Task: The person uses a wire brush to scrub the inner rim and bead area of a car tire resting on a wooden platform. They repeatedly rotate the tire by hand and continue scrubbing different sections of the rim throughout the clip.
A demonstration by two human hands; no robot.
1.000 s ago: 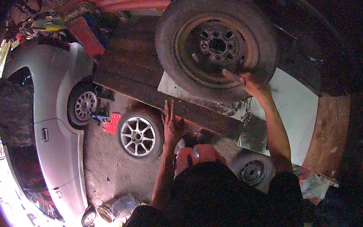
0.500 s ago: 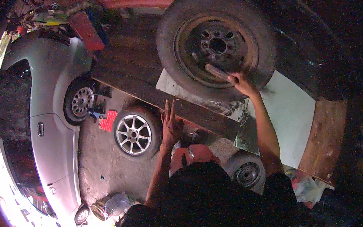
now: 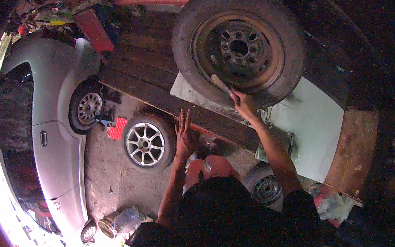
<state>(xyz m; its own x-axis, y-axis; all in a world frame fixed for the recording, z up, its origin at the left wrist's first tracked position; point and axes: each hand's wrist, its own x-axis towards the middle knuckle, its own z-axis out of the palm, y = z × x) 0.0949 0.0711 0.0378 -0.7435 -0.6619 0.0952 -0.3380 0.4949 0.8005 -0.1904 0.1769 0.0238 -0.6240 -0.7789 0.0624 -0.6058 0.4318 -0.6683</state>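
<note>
A large tyre on a rusty brown steel rim (image 3: 272, 48) lies flat on the bench. My right hand (image 3: 244, 105) reaches over its near edge, closed around a slim, light-tipped brush (image 3: 221, 83). The brush head lies against the lower left part of the rim; whether it touches the metal or the tyre bead is hard to tell. Over the bench's near edge, my left hand (image 3: 185, 136) hangs with its fingers stretched out and nothing in it. A green-white board (image 3: 318, 128) lies partly under the tyre.
A dark plank bench (image 3: 143, 88) runs across the middle. On the floor stand a silver multi-spoke wheel (image 3: 146, 144), a second dark wheel (image 3: 265, 190) and a tipped bucket (image 3: 107, 227). A silver car (image 3: 57, 134) fills the left side. A red box (image 3: 94, 32) sits far left.
My right hand and the brush have moved left along the rim's near side. My left hand has stayed in place.
</note>
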